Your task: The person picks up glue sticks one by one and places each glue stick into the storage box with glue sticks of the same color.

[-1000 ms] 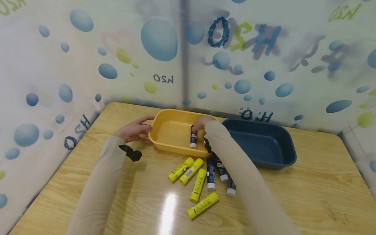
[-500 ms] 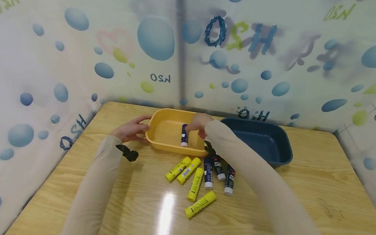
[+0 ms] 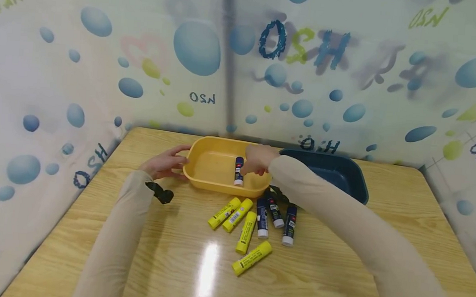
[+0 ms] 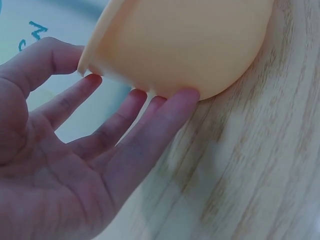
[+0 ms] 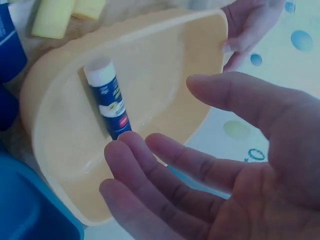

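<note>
A dark blue glue stick [image 3: 238, 172] with a white end lies in the orange plastic tray [image 3: 202, 182]. Just above it, my right hand [image 3: 258, 159] reaches into the tray with loosely bent fingers. In the right wrist view, the thumb stands apart from the fingers, and nothing is held between them. One fingertip overlaps the far end of the stick, so contact is uncertain. My left hand [image 3: 165, 163] stays at the tray's left end. In the left wrist view, its fingers [image 4: 132, 102] lie against the outer wall and one digit meets the rim.
Several yellow glue sticks [image 3: 246, 233] and 3 dark blue glue sticks [image 3: 289, 225] lie on the wooden table [image 3: 163, 263] before the tray. A dark blue tray [image 3: 362, 178] stands to the right, partly behind my right sleeve. A patterned curtain [image 3: 144, 68] hangs behind.
Inside the orange tray, the dark blue glue stick shifted left, then slightly back right. My right hand has stayed near it while the right forearm swung outward. The left hand keeps its place.
</note>
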`<state>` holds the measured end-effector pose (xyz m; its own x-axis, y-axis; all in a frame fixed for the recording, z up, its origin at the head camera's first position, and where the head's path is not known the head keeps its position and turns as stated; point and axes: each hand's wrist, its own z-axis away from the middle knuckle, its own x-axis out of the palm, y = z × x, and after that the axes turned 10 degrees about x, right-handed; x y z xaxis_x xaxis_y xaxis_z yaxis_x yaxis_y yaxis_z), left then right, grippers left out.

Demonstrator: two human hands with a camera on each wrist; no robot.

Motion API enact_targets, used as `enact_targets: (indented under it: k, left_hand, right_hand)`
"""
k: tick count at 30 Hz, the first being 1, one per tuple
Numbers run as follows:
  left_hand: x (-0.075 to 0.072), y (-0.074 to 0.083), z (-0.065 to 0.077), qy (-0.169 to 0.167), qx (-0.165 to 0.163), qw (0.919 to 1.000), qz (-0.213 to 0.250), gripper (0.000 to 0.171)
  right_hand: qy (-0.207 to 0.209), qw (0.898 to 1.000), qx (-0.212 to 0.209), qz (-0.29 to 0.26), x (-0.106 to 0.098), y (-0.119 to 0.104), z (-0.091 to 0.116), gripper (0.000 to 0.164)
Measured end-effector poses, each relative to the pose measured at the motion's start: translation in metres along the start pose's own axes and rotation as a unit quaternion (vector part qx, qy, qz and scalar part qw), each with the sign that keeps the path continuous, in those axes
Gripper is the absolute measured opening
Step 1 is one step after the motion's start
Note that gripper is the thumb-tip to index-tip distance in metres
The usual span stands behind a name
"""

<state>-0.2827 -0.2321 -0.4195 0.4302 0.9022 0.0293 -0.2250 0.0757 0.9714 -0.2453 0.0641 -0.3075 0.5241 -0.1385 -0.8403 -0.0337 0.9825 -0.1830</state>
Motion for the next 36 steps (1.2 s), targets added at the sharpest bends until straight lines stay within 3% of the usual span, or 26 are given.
enact_targets:
  k: [9, 24, 31, 36]
  left_hand:
    - [-0.001, -0.001, -0.001, -0.003, -0.004, 1.0, 0.006, 0.064]
    - [0.001, 0.001, -0.006, -0.015, -0.008, 0.9997, 0.016, 0.066]
    - [-0.002, 0.001, -0.005, -0.014, -0.007, 0.9999, 0.006, 0.064]
    - [-0.002, 0.0, -0.001, -0.016, -0.001, 0.9998, -0.007, 0.062]
  right_hand:
    - [0.002, 0.998, -0.024, 0.052, -0.001, 0.005, 0.02, 0.027]
    - [0.01, 0.997, -0.045, 0.06, 0.004, 0.038, 0.053, 0.023]
    - [0.009, 0.995, -0.094, 0.018, 0.024, 0.067, 0.063, 0.016]
    - [-0.015, 0.986, -0.163, -0.021, 0.048, 0.089, 0.063, 0.015]
